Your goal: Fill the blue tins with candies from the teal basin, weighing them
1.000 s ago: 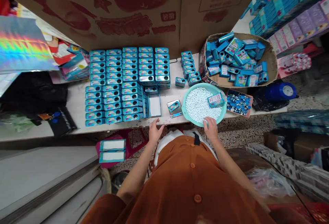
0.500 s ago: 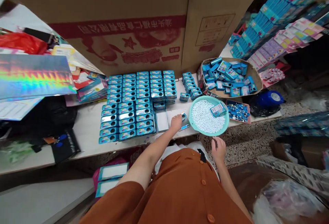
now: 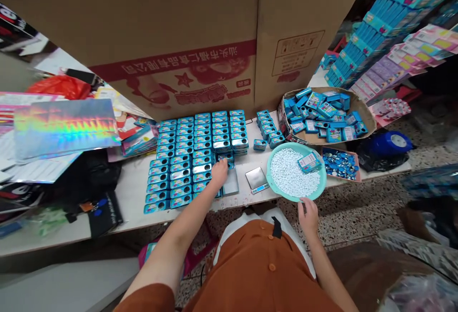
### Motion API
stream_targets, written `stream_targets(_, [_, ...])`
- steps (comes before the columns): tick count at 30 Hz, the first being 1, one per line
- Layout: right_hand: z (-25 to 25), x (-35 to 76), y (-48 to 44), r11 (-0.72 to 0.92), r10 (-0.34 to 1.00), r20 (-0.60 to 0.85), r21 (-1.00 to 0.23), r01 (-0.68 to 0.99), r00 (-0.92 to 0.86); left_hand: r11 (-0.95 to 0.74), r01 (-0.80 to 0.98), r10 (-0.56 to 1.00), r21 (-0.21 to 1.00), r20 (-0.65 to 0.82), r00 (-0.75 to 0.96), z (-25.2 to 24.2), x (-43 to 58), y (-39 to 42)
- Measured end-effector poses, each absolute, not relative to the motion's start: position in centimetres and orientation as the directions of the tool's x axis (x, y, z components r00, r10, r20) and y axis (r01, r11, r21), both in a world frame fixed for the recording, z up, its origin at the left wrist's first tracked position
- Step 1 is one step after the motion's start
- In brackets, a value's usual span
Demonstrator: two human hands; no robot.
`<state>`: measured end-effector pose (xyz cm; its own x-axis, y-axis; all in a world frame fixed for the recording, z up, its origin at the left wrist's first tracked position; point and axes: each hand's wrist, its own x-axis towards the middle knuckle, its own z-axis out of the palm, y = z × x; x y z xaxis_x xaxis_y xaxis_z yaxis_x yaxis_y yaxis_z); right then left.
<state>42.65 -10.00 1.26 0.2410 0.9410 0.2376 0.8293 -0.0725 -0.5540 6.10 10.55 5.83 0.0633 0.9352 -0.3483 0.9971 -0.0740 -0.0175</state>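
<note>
Our left hand (image 3: 219,172) arches over the blue tins (image 3: 181,173), curled; we cannot tell if it holds one. Our right hand (image 3: 307,216) sits half-open and empty just beside the teal bowl (image 3: 277,192).

The left hand (image 3: 219,172) stretches forward, well left of the bowl (image 3: 268,177), fingers curled downward; the right hand (image 3: 307,216) rests just below the bowl's near rim, fingers slightly spread.

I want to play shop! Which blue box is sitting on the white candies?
The small box at the far edge of the candies in the green bowl; the others mostly sit in rows or the cardboard tray.
</note>
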Motion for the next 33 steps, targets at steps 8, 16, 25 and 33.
stream_targets(8, [2.4,43.7,-9.6,-0.089,0.95,0.191,-0.591,0.802,0.246,-0.045,0.997,0.943,-0.065,-0.333,0.02,2.8,6.9,12.3])
stream_targets(16, [1.9,45.4,-9.7,-0.153,0.957,0.107,-0.598,0.786,0.268,-0.109,0.993,0.962,-0.036,-0.256,0.096,2.6,7.7,13.4])
stream_targets(25, [2.2,48.2,-7.8,-0.197,0.948,0.076,-0.625,0.755,0.31,-0.443,0.864,0.854,0.241,-0.179,0.488,2.3,18.1,17.0])
stream_targets(33, [3.1,50.5,-7.7,-0.245,0.944,0.025,-0.614,0.75,0.329,-0.24,0.947,0.92,0.214,-0.261,0.293,-1.2,22.6,24.7])
